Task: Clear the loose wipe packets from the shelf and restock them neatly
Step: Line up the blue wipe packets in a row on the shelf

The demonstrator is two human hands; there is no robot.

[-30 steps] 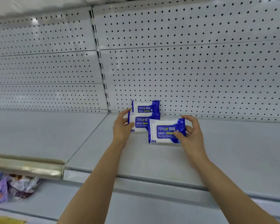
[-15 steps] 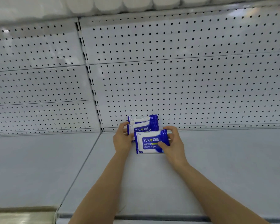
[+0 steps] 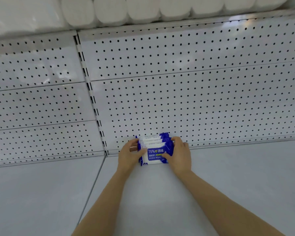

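Wipe packets (image 3: 154, 150) stood upright in a short row at the back of the shelf (image 3: 228, 176), against the pegboard wall (image 3: 194, 103). On their left the left hand (image 3: 128, 156) braced the row, fingers curled round its end, likely to keep it from toppling. Opposite, the right hand (image 3: 179, 155) gripped the front packet (image 3: 155, 155), thumb on its face, seemingly squaring it flush.

1. The front wipe packet (image 3: 156, 155), a second ago held off to the right of the two standing packets (image 3: 152, 139), now stands pressed against them in one row at the pegboard back panel (image 3: 194, 103).
2. The right hand (image 3: 180, 155) has moved left with it.
3. The left hand (image 3: 129, 155) now grips the row's left end.
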